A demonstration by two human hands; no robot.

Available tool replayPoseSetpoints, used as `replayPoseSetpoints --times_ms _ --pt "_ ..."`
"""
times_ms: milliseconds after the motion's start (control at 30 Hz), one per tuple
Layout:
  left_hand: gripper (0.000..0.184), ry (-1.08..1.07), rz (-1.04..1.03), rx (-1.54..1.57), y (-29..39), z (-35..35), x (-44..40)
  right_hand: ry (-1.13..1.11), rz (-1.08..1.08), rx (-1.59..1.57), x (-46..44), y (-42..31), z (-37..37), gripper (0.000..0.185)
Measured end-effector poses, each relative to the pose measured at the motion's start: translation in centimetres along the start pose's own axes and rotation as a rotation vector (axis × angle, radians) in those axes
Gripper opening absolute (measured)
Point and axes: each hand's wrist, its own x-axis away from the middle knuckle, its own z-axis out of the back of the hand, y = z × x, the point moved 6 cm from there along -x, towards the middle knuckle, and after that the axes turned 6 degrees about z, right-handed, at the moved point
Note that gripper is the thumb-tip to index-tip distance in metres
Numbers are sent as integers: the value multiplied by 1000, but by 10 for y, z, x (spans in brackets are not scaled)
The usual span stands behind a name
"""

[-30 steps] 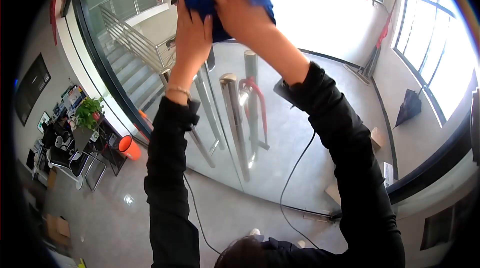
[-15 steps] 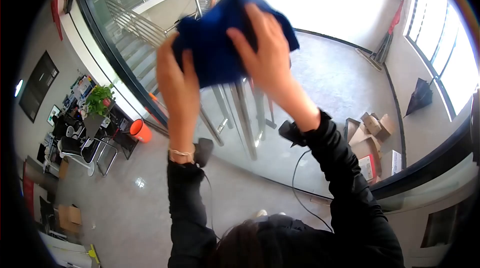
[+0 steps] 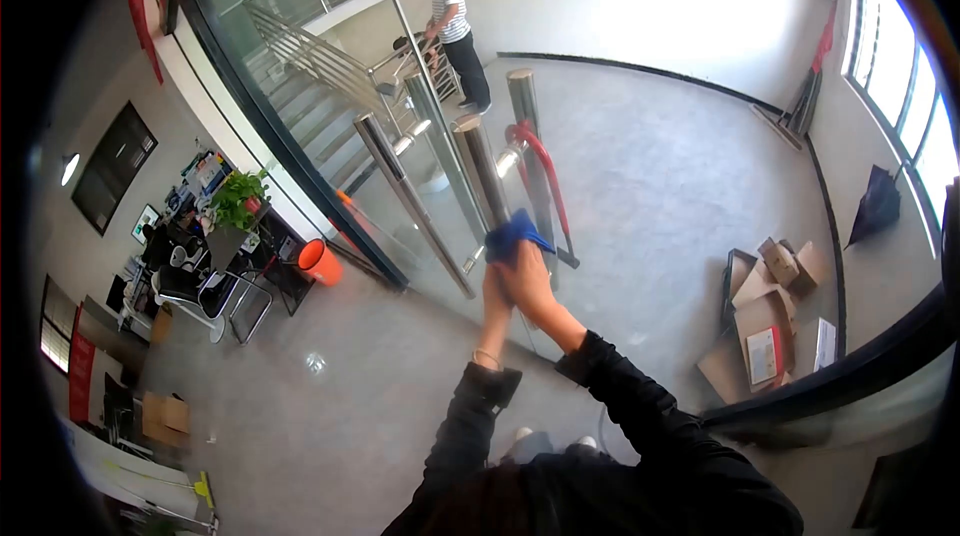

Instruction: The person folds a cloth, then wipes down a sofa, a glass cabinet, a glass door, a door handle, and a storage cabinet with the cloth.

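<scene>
A dark blue cloth point(image 3: 518, 234) is wrapped around the lower part of an upright metal door handle point(image 3: 483, 168) on a glass door. My right hand point(image 3: 532, 281) is closed on the cloth, pressing it to the bar. Just beside it and partly behind it, my left hand point(image 3: 496, 304) is also closed at the cloth, with its fingers largely hidden. A red U-shaped lock point(image 3: 548, 181) hangs by the handle on the right. Another metal handle point(image 3: 415, 206) stands to the left.
Behind the glass, a person in a striped shirt point(image 3: 450, 21) stands near the stair railing point(image 3: 315, 56). Cardboard boxes point(image 3: 770, 311) lie at the right, near an umbrella point(image 3: 873, 204). An orange bin point(image 3: 320, 263) and a desk with a plant point(image 3: 238, 201) are at the left.
Both hands have come down from high in front of the view to the door handle, bringing the blue cloth around it. The cloth was spread between the hands and is now bunched.
</scene>
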Motion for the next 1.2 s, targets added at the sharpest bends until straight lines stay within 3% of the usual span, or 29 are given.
replayPoseSetpoints --times_ms 100,133,267,367,500,533,667,733,800,867,900,1000,1067,1100,1133,1200 --pt "49 -42 -1 -233 -19 1 8 -28 -11 -6 13 5 -1 67" --pt "49 -50 10 -229 -13 -3 8 -45 -14 3 9 1 2 69" --pt "51 -61 39 249 85 -42 0 237 289 -36 -53 -55 28 78" --pt "49 -163 -158 24 108 -49 -19 314 302 -21 -83 -87 34 83" --pt "48 -282 137 308 41 -28 -26 385 109 8 -50 -49 8 81" --pt "47 -307 237 403 14 -23 -23 484 179 37 -35 -32 -2 80" --pt "46 -371 603 689 -93 2 0 452 -51 139 40 34 -42 77" --pt "46 -394 673 728 -126 16 6 396 -182 161 65 48 -51 76" --pt "44 -456 472 386 -138 31 4 344 -314 177 83 54 -55 75" --pt "45 -479 430 307 -112 27 6 332 -278 267 78 37 -45 76" --pt "45 -485 370 217 -88 20 5 311 -234 332 67 24 -39 76" --pt "48 -339 183 254 8 -14 -13 426 3 124 8 -20 -12 80" --pt "56 -396 154 330 82 -36 -20 506 -89 -52 -39 -47 4 86" --pt "55 -106 -311 -53 99 -38 -22 560 -108 41 -56 -65 15 84" --pt "48 -438 183 441 111 -50 -33 607 -65 53 -66 -77 19 81" --pt "43 -184 -206 -25 96 -45 -34 569 27 227 -56 -63 15 80"
